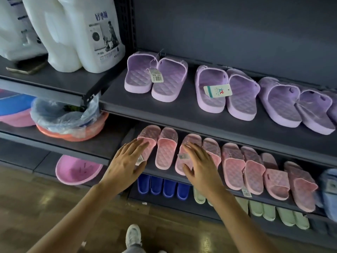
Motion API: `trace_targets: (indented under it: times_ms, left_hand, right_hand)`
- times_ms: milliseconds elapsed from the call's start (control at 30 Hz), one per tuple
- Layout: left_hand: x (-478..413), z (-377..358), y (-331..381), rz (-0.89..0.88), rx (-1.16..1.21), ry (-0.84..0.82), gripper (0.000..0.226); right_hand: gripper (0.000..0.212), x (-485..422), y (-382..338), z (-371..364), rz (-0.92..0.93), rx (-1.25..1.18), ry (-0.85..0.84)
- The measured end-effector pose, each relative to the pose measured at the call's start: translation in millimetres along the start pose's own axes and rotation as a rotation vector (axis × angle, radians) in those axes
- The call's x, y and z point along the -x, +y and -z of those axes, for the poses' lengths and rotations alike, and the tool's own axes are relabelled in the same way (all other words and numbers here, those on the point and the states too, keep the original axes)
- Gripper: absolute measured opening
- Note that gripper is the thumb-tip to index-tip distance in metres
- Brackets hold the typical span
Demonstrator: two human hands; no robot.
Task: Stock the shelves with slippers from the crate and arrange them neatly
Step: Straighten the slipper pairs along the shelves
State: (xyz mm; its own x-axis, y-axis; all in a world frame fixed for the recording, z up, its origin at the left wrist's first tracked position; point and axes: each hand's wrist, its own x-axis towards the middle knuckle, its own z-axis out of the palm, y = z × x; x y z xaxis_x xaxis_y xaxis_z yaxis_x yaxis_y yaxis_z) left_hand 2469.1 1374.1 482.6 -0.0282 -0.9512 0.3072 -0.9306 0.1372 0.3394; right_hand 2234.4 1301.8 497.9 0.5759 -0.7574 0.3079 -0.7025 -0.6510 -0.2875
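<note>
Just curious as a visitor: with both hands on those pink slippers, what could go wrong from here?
The pink slippers sit with heels at the shelf front; a push from the left hand or right hand might tip one off. The tag by the right hand's fingers could crease or tear. The far pink pairs lie crooked, so shoving the row may crowd them.

The person's left grip (125,161) and right grip (200,167) rest, fingers straight, on quilted pink plastic slippers (165,152) lined along the dark grey metal middle shelf (156,172), beneath a row of quilted lilac plastic slippers (240,94).
</note>
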Motion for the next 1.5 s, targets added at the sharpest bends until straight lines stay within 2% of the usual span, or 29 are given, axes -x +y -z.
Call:
trace_targets:
  times_ms: [133, 300, 433, 567, 667, 800, 867, 933, 1067, 1167, 1267, 1433, 1500]
  left_hand:
    - [-7.5, -22.0, -19.0, 0.024, 0.021, -0.053, 0.053]
    - [-26.6, -59.3, -51.9, 0.029, 0.042, -0.087, 0.054]
    - [-40.4, -101.9, -87.5, 0.087, 0.082, -0.105, 0.059]
    - [-64.0, -147.1, -119.5, 0.151, 0.054, -0.179, 0.065]
    - [-89.7, -176.7, -137.8, 0.186, 0.024, -0.239, 0.073]
    - [-116.3, -211.4, -156.2, 0.114, -0.045, -0.264, 0.075]
    - [-122.6, -218.9, -161.0, 0.003, -0.074, -0.243, 0.072]
    - [-126.8, -227.5, -169.1, -0.08, -0.108, -0.165, 0.059]
    - [-127.0, -234.8, -173.9, -0.063, -0.143, -0.098, 0.044]
    - [-124.7, -241.5, -169.4, 0.03, -0.107, -0.098, 0.048]
    - [-124.8, -244.1, -162.8, 0.13, -0.055, -0.068, 0.052]
    - [-122.7, -236.6, -155.9, 0.195, 0.029, -0.058, 0.072]
    - [-116.0, -230.2, -162.2, 0.185, 0.105, -0.015, 0.071]
  right_hand:
    - [0.048, -7.2, 11.5, -28.0, -0.031, -0.016, -0.034]
    - [0.058, -25.0, 30.1, -73.2, -0.086, -0.002, -0.035]
    - [0.061, -44.7, 53.0, -125.8, -0.159, -0.017, -0.088]
    - [0.065, -70.4, 74.6, -183.0, -0.198, -0.008, -0.17]
    - [0.07, -91.4, 85.8, -216.6, -0.232, -0.004, -0.169]
    - [0.075, -118.4, 104.0, -248.3, -0.205, 0.027, -0.198]
    - [0.075, -129.3, 113.1, -260.0, -0.202, 0.039, -0.219]
    - [0.075, -138.5, 118.5, -270.0, -0.218, 0.005, -0.19]
    - [0.094, -144.2, 127.4, -288.7, -0.247, -0.058, -0.121]
    - [0.099, -140.7, 125.2, -288.4, -0.266, -0.067, -0.098]
    - [0.088, -135.4, 119.1, -287.8, -0.277, -0.077, -0.093]
    - [0.093, -134.6, 116.0, -286.8, -0.306, -0.095, -0.091]
    - [0.099, -132.4, 116.8, -284.7, -0.304, -0.133, -0.077]
